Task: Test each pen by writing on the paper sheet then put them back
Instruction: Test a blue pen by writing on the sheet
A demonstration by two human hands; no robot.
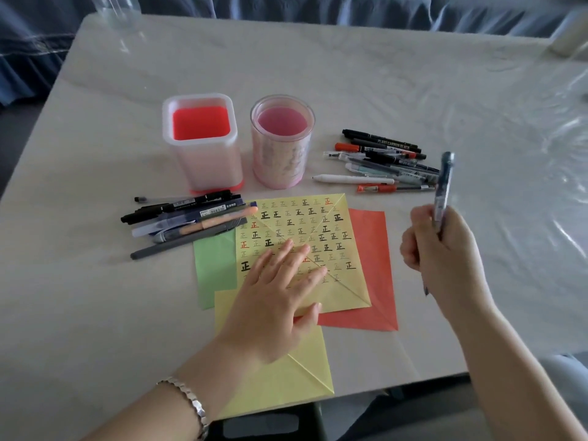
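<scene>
Spreading wide under everything, the pale table (350, 74) carries the lot. Near its front edge lies the yellow paper sheet (318, 214), filled with rows of written marks and overlapping a green sheet (213, 268), an orange sheet (372, 249) and a second yellow sheet (280, 386). Behind it, toward the table's middle, stand a square holder (206, 163) and a round holder (280, 160). One pen pile (191, 214) lies toward the left edge, another pile (388, 160) toward the right. The left hand (273, 300) presses flat, fingers straight, on the written sheet. The right hand (442, 249), raised nearer the right edge, grips a blue pen (445, 173) upright.
</scene>
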